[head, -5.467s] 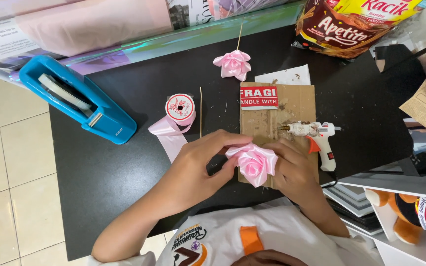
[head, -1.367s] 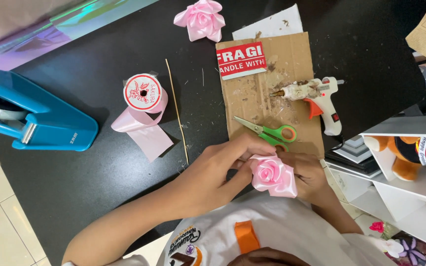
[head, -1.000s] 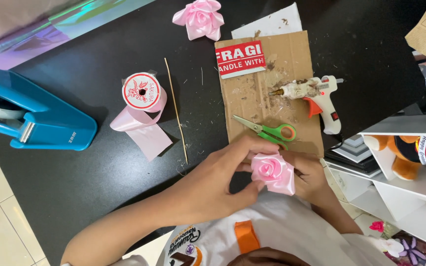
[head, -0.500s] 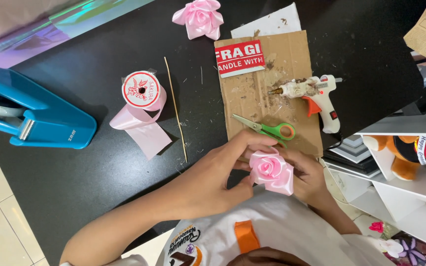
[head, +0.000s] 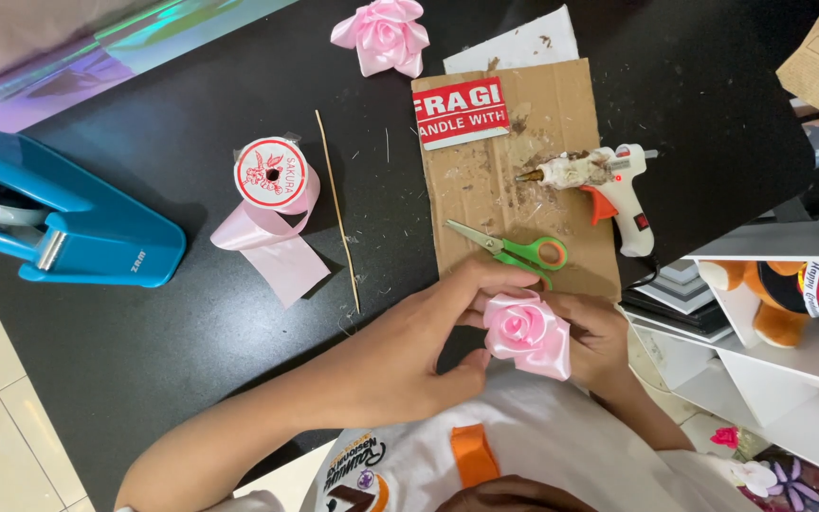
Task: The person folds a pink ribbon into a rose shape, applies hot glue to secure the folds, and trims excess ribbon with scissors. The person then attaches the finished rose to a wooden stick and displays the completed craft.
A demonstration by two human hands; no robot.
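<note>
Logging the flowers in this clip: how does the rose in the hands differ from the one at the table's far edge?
The held rose sits between the left hand and right hand, over the table's near edge; the far rose lies alone on the black table, untouched. The held rose's outer petals are pressed by fingers; the far rose's spread freely. Both are pink satin ribbon roses of similar size.

Bright, even overhead light, sharp focus, soft shadows and faint sheen on the black table
</note>
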